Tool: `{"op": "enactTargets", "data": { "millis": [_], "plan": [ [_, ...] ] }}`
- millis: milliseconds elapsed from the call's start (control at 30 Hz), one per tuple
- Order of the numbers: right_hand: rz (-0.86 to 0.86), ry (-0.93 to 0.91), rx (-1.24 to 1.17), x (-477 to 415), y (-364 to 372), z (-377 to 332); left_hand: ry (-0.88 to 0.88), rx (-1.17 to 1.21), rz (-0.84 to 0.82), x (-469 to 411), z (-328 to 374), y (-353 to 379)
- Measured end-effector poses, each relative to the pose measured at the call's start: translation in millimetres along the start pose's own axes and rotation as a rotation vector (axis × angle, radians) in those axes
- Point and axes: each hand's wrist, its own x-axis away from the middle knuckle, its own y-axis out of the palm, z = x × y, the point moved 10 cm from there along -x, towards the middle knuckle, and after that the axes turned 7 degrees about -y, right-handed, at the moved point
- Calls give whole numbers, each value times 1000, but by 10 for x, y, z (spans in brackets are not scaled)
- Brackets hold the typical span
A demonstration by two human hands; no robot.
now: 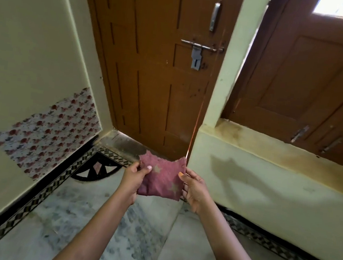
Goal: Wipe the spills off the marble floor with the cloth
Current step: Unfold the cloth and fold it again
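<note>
A maroon cloth (162,177) with pale star prints hangs folded in the air between my two hands, above the floor. My left hand (134,178) grips its left edge, thumb on the front. My right hand (194,187) pinches its right edge, thumb on the front as well. The grey-veined marble floor (83,222) lies below, with a black patterned border along the walls. No spill stands out clearly on the floor from here.
A shut brown wooden door (152,67) with a metal bolt stands straight ahead. A pale wall with a floral patch (48,133) runs along the left. A low ledge (270,154) and brown shutters stand at the right.
</note>
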Motion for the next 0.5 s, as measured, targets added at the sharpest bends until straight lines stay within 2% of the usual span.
{"op": "enactTargets", "data": {
  "millis": [200, 500],
  "plan": [
    [135, -100, -4, -273, -671, -463, -33, -95, -133, -259, 4, 908],
    [207, -217, -7, -1004, -1874, -1559, -8, -194, -226, -731, 273, 2777]
  ]
}}
